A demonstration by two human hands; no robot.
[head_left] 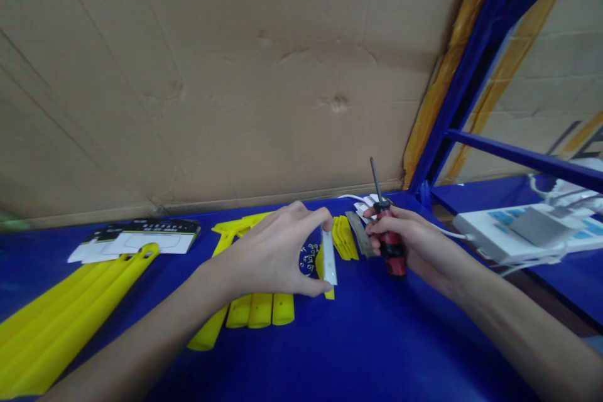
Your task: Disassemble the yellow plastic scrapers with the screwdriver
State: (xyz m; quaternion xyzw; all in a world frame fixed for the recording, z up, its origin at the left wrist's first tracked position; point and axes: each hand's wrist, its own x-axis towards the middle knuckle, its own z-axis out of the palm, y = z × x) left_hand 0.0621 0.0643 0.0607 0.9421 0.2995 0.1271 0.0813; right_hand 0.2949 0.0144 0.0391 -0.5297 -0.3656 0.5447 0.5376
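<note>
My left hand (277,251) pinches a pale flat strip (329,257) by its two ends between thumb and fingers, with a yellow piece against its left side. In my right hand (409,232) is a screwdriver (390,242) with a red and black handle, its shaft pointing up. Small metal parts (309,257), too small to name surely, lie behind the left palm. Several yellow tubular handles (260,311) are partly covered by that hand. Between my hands sit small yellow pieces (345,239) and grey curved plates (360,235).
Long yellow handles (85,301) and printed cards (141,239) lie at the left on the blue table (358,352). A cardboard wall (264,88) rises behind. On the right are a blue metal frame (438,132) and a white power strip (490,226) with cables.
</note>
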